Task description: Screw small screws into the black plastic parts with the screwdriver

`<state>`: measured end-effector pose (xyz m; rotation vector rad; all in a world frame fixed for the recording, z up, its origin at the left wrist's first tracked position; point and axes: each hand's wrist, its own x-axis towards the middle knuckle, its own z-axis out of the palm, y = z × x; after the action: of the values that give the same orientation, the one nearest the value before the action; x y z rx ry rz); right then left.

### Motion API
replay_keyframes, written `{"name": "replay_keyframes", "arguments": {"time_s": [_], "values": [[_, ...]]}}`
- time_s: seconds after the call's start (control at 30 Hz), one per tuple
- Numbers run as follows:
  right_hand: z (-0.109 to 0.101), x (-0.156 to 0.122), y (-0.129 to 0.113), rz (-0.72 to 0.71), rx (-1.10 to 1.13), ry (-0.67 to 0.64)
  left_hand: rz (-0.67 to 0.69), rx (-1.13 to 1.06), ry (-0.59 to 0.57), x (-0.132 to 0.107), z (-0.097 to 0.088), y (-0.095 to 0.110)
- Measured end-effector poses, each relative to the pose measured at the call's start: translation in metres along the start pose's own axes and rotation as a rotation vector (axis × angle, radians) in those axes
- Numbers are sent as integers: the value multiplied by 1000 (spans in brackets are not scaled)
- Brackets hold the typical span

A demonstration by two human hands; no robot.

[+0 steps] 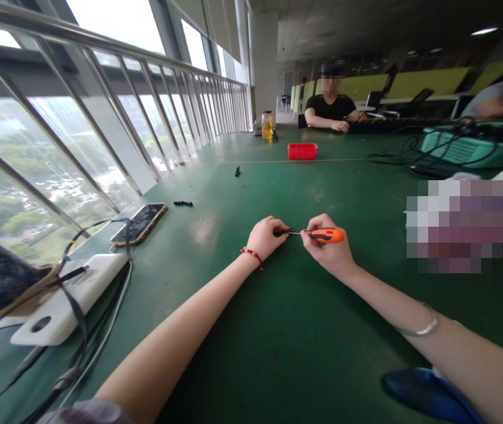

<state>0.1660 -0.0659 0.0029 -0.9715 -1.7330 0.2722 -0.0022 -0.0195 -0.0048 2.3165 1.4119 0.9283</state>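
Note:
My right hand [328,247] is closed around an orange and black screwdriver [331,235], whose metal shaft points left. At its tip, my left hand [265,238] pinches a small black part [279,232] just above the green tabletop [234,282]. The shaft's end meets this part, but whether it sits in a screw is too small to tell. Farther out on the table lie two more small black pieces, a longer one [183,203] to the left and a shorter one [237,171] beyond my left hand.
At left are a phone [140,224], a white power strip [72,300] and cables. A red bin [303,151] and a jar [267,125] stand farther back. A teal basket [454,147] with black cables is at right. Across the table sits a person [328,109]; another is at far right.

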Motion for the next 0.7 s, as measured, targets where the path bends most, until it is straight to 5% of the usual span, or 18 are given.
{"name": "replay_keyframes", "arguments": {"time_s": [0.7], "values": [[0,0,-4,20,39,-14,-93,-71,27,-2,4,0]]}}
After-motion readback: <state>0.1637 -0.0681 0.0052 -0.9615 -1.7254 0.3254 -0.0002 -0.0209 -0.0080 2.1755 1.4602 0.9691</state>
